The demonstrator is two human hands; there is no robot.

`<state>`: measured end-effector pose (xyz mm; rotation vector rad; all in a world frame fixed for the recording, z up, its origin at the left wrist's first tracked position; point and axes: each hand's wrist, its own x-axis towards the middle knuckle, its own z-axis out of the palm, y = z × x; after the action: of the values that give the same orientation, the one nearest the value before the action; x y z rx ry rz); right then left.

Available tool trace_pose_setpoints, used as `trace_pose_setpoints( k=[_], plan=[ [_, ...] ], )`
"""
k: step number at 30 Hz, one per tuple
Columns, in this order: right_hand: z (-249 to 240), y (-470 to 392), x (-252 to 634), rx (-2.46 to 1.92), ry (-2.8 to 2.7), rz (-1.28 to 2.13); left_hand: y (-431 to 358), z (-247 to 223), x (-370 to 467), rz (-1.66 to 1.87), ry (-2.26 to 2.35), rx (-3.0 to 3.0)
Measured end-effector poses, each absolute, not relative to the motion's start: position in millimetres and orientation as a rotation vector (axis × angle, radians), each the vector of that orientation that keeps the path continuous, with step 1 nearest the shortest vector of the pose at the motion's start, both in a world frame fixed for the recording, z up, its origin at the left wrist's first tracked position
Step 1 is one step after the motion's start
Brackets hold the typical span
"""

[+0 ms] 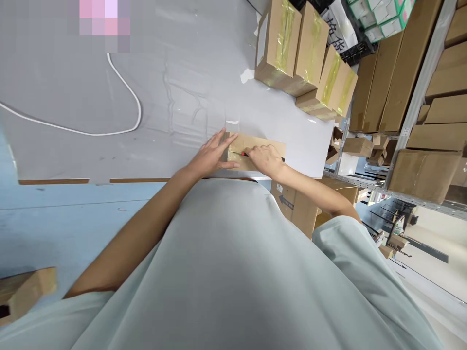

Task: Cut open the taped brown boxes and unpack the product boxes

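Pale grey-green cloth of the person's shirt [233, 257] comes nearest, leaning close against the front edge of the grey worktop [146, 160], and just past it lies a small brown carton [260, 140], which is where the work is. From where I stand, it seems under way rather than finished: the carton's top looks flat and closed, a lengthwise seam shows at its left end, and a slim tool with a red tip [243, 153] is at that seam. Whether any of the seam is parted I cannot tell, and the right hand [266, 159] hides much of what would be left. Its fingers are curled tightly round the tool, while those of the left hand [211, 155] are spread, gripping nothing firmly, over the carton's left end. Room is tight toward the body, the carton sitting near the front edge. Leftward the surface lies broad and open as far as a white cable [138, 112]; rightward a shorter bare stretch reaches the side edge, with taped boxes [288, 43] standing beyond.
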<state>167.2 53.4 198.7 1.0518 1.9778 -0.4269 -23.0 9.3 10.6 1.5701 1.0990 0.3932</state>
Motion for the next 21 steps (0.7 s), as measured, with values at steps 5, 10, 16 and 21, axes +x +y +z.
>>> trace_pose_setpoints(
  k=[5,10,16,21],
  plan=[
    [205.8,52.8,243.0,1.120,1.823,-0.385,7.3,27.2,-19.1,0.356,1.168,1.597],
    [201.3,42.3,305.7,1.194,1.865,-0.409,6.1,39.0,-20.0,0.306,1.282,1.594],
    [187.6,32.3,312.1,1.267,2.004,-0.458,-0.1,46.3,39.2,0.550,1.588,1.631],
    [196.6,21.8,336.5,1.371,2.002,-0.552,-7.9,51.5,81.1,0.590,1.821,1.559]
  ],
)
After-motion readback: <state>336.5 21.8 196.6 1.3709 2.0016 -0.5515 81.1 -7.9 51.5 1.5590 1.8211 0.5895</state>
